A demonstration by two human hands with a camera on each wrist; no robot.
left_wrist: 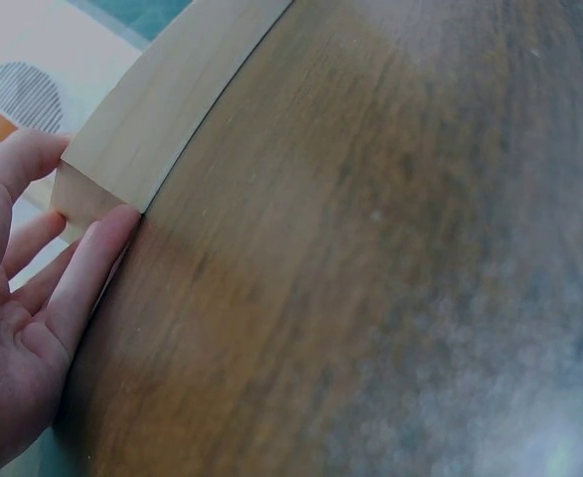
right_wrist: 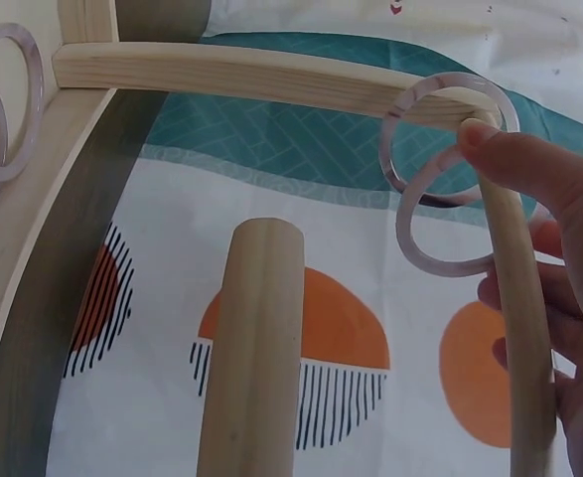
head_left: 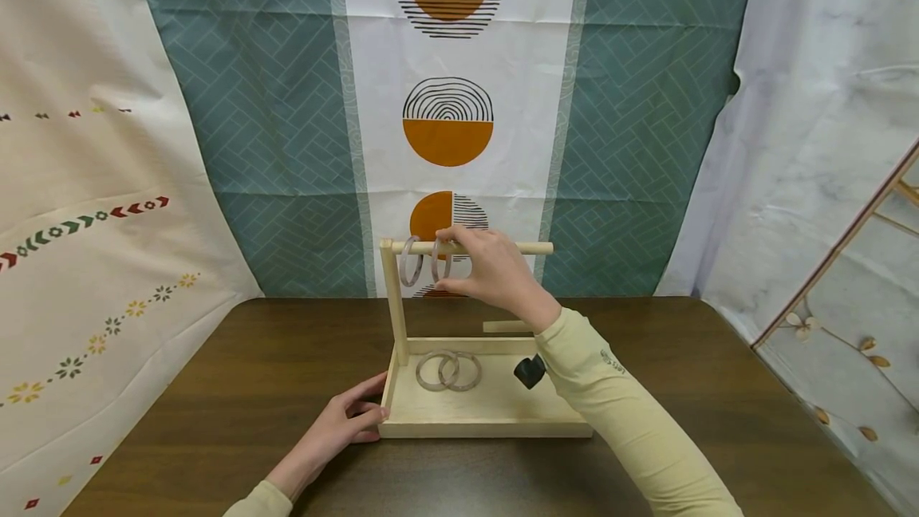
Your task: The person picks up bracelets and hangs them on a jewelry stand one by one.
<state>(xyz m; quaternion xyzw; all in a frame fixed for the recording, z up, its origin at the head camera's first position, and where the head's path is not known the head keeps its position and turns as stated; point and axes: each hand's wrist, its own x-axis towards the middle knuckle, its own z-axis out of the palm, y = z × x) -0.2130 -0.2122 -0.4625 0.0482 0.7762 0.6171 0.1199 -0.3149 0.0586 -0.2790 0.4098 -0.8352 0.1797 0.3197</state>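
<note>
A pale wooden stand has an upright post (head_left: 396,301), a horizontal upper rod (head_left: 520,248) and a shallow tray base (head_left: 488,428). My right hand (head_left: 491,266) pinches a pinkish marbled bangle (right_wrist: 410,234) between thumb and fingers; the bangle is around the upper rod. Closer to the post, another bangle (head_left: 405,263) hangs on that rod. Two overlapping bangles (head_left: 468,386) lie in the tray's left part. My left hand (head_left: 345,425) rests against the tray's front left corner, thumb and fingertips touching the wood (left_wrist: 87,194).
A lower wooden rod (right_wrist: 256,348) juts out beneath the upper one; in the head view the right forearm partly hides it. A black wrist-worn device (head_left: 530,372) shows beside the right sleeve. The brown table (head_left: 273,357) meets a patterned cloth backdrop (head_left: 273,102).
</note>
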